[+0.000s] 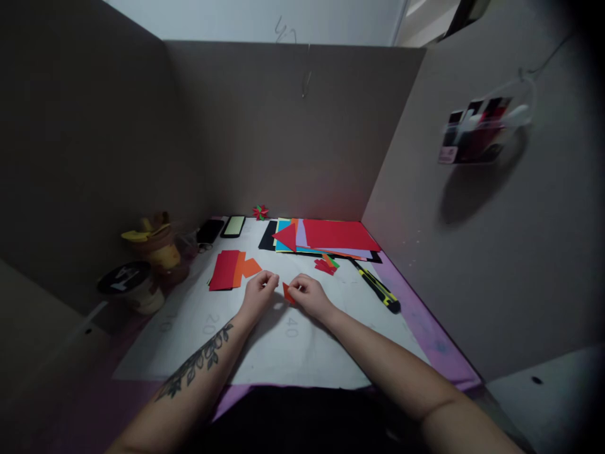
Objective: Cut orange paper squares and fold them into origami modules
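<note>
Pinched in the fingers of my right hand [309, 296] is a small red-orange paper piece [287, 293], held above the white sheet [312, 359]. My left hand [258, 292] is just left of it, fingers closed together; whether anything is between them is too small to tell. Red paper strips [224, 270] lie with orange ones beyond my left hand, beside a loose orange piece [251, 267]. Small red and green cut pieces [326, 265] rest beyond my right hand.
A yellow-and-black cutter [380, 290] lies at the right. Coloured sheets [340, 234] are stacked at the back, near a folded paper star [260, 212]. A phone [233, 226] and cups [163, 252] stand or lie leftward. Grey panels enclose the table.
</note>
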Demonstrator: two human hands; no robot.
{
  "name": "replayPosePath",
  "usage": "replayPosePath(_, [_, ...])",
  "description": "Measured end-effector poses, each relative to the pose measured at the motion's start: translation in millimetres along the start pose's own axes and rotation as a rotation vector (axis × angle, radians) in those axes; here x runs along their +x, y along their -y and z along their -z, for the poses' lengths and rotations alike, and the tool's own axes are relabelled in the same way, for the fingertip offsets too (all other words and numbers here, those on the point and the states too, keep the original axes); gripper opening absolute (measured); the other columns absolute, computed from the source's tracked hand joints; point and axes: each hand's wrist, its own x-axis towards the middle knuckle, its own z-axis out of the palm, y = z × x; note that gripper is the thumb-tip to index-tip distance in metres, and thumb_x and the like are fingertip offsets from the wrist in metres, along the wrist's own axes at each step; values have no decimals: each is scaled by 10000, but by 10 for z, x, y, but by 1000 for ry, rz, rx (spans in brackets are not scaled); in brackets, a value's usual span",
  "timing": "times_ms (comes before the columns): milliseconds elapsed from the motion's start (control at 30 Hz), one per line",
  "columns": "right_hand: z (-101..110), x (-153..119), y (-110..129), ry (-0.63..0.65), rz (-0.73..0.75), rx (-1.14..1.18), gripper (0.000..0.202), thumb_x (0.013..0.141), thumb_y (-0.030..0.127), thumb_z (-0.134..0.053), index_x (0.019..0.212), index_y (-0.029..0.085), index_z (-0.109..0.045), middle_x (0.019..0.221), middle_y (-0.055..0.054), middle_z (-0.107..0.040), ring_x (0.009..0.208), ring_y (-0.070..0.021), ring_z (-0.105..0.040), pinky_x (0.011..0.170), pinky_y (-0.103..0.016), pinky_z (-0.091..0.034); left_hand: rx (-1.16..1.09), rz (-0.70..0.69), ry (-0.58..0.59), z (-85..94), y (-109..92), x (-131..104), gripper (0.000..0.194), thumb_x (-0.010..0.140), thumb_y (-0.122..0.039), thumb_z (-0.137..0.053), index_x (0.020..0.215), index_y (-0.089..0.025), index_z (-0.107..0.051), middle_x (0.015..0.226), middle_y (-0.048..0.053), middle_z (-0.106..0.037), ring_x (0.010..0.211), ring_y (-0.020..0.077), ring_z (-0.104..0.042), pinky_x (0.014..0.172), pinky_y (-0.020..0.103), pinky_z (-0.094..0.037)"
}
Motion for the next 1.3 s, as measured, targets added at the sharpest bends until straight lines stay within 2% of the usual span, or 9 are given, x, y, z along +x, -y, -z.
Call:
replayPosePath(67, [5,6,-28,-23,-22,28,108,721,185,-554,621,175,-597,702,-1,-561,640,-124,-516,600,-244,-395,-14,-5,14,0,-14,-2,265,800,-382,-484,679,-160,-565,680,5,-592,676,132,-534,619,228,-401])
replayPosePath(167, [1,10,-38,-33,-8,45,114,733,206,-560,628,174,-594,696,1,-558,643,-123,-511,609,-242,-399,-20,-29,100,-39,-47,-44,214,788,-346,-503,761,-156,-599,756,24,-622,725,144,-557,608,225,-410])
replayPosePath(233, [-8,6,-18,-8,15,29,123,741,206,-555,626,176,-589,692,2,-555,657,-126,-514,619,-242,-400,9,-50,140,-65,-58,-76,207,788,-331,-496,739,-156,-595,725,17,-608,692,139,-545,582,222,-401])
replayPosePath(467, [-42,-9,41,46,43,23,136,747,192,-543,618,179,-584,684,5,-546,674,-131,-513,610,-241,-390,23,-72,128,-51,-38,-83,207,787,-311,-474,664,-163,-551,650,-9,-559,634,126,-505,567,221,-383])
replayPosePath(700, [-88,-4,-85,16,-93,174,111,733,246,-558,649,172,-562,646,23,-540,619,-120,-487,594,-237,-389,112,-49,228,-37,46,-83,277,806,-386,-466,725,-158,-601,672,3,-602,644,138,-520,588,234,-379])
replayPosePath(833, [-113,-5,-123,42,-153,269,113,723,263,-551,658,170,-548,612,36,-531,589,-110,-479,577,-228,-386,162,-70,216,-54,105,-97,248,795,-353,-470,720,-160,-606,675,1,-607,631,133,-515,595,237,-374])
replayPosePath(1033, [-120,-16,-176,54,-104,178,92,717,247,-539,683,170,-578,646,29,-566,630,-118,-504,612,-233,-413,149,-72,213,-21,101,-99,229,758,-338,-484,668,-162,-599,621,-9,-576,607,133,-492,570,234,-357])
replayPosePath(1300, [-111,-17,-142,107,-93,216,115,731,267,-557,801,178,-578,708,21,-589,661,-126,-529,628,-240,-429,2,-35,169,5,113,-68,157,727,-293,-516,708,-157,-592,640,-15,-570,612,127,-498,576,227,-374])
